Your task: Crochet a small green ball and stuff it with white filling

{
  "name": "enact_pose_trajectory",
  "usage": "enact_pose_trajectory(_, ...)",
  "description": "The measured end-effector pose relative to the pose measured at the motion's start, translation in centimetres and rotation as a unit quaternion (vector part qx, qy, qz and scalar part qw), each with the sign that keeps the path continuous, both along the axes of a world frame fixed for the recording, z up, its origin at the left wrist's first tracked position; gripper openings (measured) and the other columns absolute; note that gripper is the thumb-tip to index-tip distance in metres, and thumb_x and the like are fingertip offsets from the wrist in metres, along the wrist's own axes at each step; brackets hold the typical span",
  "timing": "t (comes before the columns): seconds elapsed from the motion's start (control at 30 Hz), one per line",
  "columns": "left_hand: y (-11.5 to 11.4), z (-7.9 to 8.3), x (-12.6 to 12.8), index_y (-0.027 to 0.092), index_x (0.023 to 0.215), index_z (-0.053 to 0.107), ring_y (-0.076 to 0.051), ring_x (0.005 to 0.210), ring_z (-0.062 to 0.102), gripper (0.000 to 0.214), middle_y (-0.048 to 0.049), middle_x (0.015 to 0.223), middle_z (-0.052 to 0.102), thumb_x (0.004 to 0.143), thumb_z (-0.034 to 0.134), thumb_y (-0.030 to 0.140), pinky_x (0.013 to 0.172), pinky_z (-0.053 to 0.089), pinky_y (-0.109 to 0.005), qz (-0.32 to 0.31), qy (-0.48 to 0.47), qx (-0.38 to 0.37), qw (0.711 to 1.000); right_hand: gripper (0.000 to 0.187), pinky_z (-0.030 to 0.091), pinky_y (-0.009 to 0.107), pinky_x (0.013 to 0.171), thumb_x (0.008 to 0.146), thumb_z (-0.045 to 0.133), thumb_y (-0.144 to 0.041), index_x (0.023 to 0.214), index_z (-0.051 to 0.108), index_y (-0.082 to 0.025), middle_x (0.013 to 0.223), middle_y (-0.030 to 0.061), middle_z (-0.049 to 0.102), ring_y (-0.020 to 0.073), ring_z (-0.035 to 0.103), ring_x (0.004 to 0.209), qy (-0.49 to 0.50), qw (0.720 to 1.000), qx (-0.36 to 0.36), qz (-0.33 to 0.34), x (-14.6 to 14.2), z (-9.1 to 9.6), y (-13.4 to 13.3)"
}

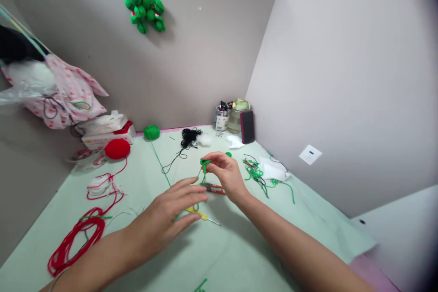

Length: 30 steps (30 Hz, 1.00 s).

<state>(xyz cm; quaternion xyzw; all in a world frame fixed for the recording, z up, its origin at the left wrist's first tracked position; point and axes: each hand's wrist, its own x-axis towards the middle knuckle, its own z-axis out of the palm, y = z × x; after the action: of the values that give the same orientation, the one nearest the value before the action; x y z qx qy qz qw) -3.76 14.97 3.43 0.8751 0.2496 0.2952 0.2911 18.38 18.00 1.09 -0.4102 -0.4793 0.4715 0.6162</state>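
Observation:
Between the thumb and fingertips of my right hand [226,174] a small green crocheted piece [204,163] is pinched. Green yarn hangs from it toward my left hand [171,212], whose fingers are stretched out and apart. A strand from the green yarn ball [151,132] at the back runs to the left hand; how it passes the fingers is hidden. On the table under the hands lie red-handled snips [216,189], partly covered by my right hand. A crochet hook with a yellow handle [197,213] rests by my left fingertips.
A red yarn ball [117,149] and a looped red skein [77,242] lie left. Black yarn [190,138] is at the back, near a can [222,118], a jar [235,121] and a phone [247,127]. Green scraps [255,171] lie right. Green crocheted pieces [145,7] hang on the wall.

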Motion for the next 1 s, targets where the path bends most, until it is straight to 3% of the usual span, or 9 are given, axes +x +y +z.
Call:
enact_pose_trajectory(0.1,0.7,1.7,-0.6,0.034,0.139,0.064,-0.020,0.123,0.070,0.043,0.0003,0.138,0.073,0.097,0.066,0.027,0.105,0.056,-0.033,0.089,-0.035,0.069,0.993,0.014,0.056,0.032,0.075,0.070,0.078,-0.020,0.084,0.078,-0.021,0.085,0.0013,0.077,0.0142,0.066,0.072,0.011,1.000,-0.011,0.014,0.4,0.3,0.4)
enact_pose_trajectory(0.2,2.2,3.6,-1.2,0.031,0.117,0.072,-0.018,0.100,0.072,0.020,0.0012,0.110,0.079,0.098,0.064,0.031,0.095,0.055,-0.032,0.223,-0.108,0.115,0.962,0.011,0.055,0.032,0.077,0.071,0.079,-0.021,0.082,0.079,-0.022,0.094,0.0032,0.079,0.0151,0.068,0.078,0.018,0.999,-0.020,0.024,0.5,0.4,0.7)
enact_pose_trajectory(0.3,4.3,3.9,-1.0,0.027,0.085,0.072,-0.023,0.096,0.065,0.013,0.0003,0.090,0.075,0.095,0.065,0.031,0.097,0.047,-0.041,0.250,-0.104,0.134,0.953,0.008,0.055,0.032,0.082,0.072,0.080,-0.020,0.079,0.080,-0.023,0.099,0.0035,0.079,0.0166,0.067,0.088,0.019,0.998,-0.027,0.044,0.1,0.5,0.9)
enact_pose_trajectory(0.4,5.9,2.3,0.3,0.025,0.093,0.072,-0.022,0.097,0.067,0.009,-0.0015,0.097,0.074,0.093,0.066,0.032,0.094,0.051,-0.040,0.209,-0.093,-0.007,0.973,0.008,0.054,0.032,0.083,0.075,0.079,-0.021,0.081,0.083,-0.025,0.100,0.0027,0.077,0.0169,0.066,0.089,0.010,0.997,-0.019,0.079,-0.7,0.3,1.1)
enact_pose_trajectory(0.53,6.9,-0.5,1.9,0.021,0.098,0.066,-0.019,0.090,0.072,0.012,-0.0029,0.098,0.073,0.089,0.067,0.030,0.084,0.058,-0.033,0.143,-0.142,-0.181,0.962,0.009,0.052,0.032,0.083,0.077,0.079,-0.024,0.084,0.083,-0.026,0.098,0.0019,0.074,0.0174,0.066,0.090,0.004,0.996,-0.014,0.092,-2.0,-0.4,1.8)
enact_pose_trajectory(0.7,7.8,-3.3,2.2,0.021,0.102,0.065,-0.019,0.087,0.071,0.015,-0.0020,0.093,0.070,0.087,0.064,0.022,0.084,0.058,-0.034,0.193,-0.165,-0.143,0.957,0.024,0.051,0.032,0.082,0.082,0.079,-0.031,0.105,0.079,-0.028,0.102,0.0023,0.074,0.0163,0.064,0.086,0.015,0.993,-0.071,0.090,-3.4,-1.2,2.2)
enact_pose_trajectory(0.87,8.4,-5.3,1.6,0.022,0.110,0.064,-0.020,0.088,0.065,0.023,-0.0023,0.093,0.066,0.087,0.062,0.019,0.088,0.051,-0.038,0.242,-0.164,-0.093,0.952,0.054,0.046,0.028,0.062,0.088,0.075,-0.046,0.136,0.058,-0.028,0.118,0.0071,0.069,0.0129,0.063,0.071,0.008,0.982,-0.136,0.130,-4.6,-1.1,1.7)
enact_pose_trajectory(0.93,8.5,-5.6,1.4,0.023,0.106,0.065,-0.021,0.087,0.063,0.019,-0.0021,0.092,0.066,0.088,0.061,0.021,0.089,0.049,-0.038,0.240,-0.162,-0.078,0.954,0.061,0.041,0.026,0.058,0.084,0.080,-0.049,0.136,0.056,-0.025,0.101,0.0038,0.069,0.0115,0.060,0.064,-0.008,0.973,-0.172,0.154,-4.5,-1.2,1.8)
enact_pose_trajectory(1.0,8.6,-5.8,1.3,0.023,0.097,0.065,-0.020,0.084,0.061,0.011,-0.0012,0.089,0.064,0.088,0.060,0.021,0.086,0.047,-0.037,0.232,-0.156,-0.073,0.958,0.051,0.034,0.024,0.054,0.086,0.077,-0.052,0.121,0.064,-0.019,0.075,-0.0023,0.064,0.0090,0.050,0.054,-0.034,0.953,-0.201,0.223,-4.0,-1.6,2.0)
